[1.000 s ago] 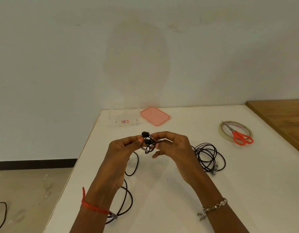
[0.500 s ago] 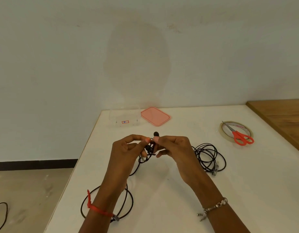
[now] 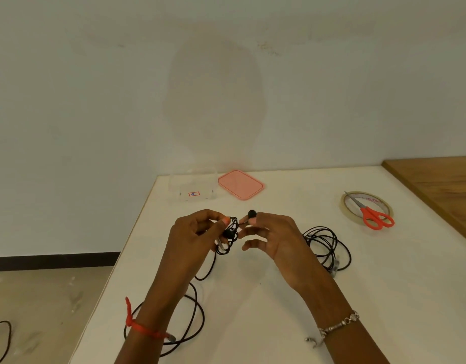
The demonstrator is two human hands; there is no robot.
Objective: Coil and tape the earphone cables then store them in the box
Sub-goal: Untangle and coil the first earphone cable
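My left hand point(image 3: 195, 240) pinches the small coil of the earphone cable point(image 3: 233, 232), and my right hand point(image 3: 276, 240) pinches one earbud point(image 3: 252, 213) just beside it. The loose length point(image 3: 213, 260) falls from the left hand toward me over the surface point(image 3: 252, 324), so I think the winding should go from that side.

The right hand point(image 3: 276, 240) hides part of the coiled cable point(image 3: 329, 244) behind it. Writing on the box point(image 3: 192, 179) label point(image 3: 193, 193) is too small to read. The left edge cuts off a floor cable point(image 3: 2, 337).
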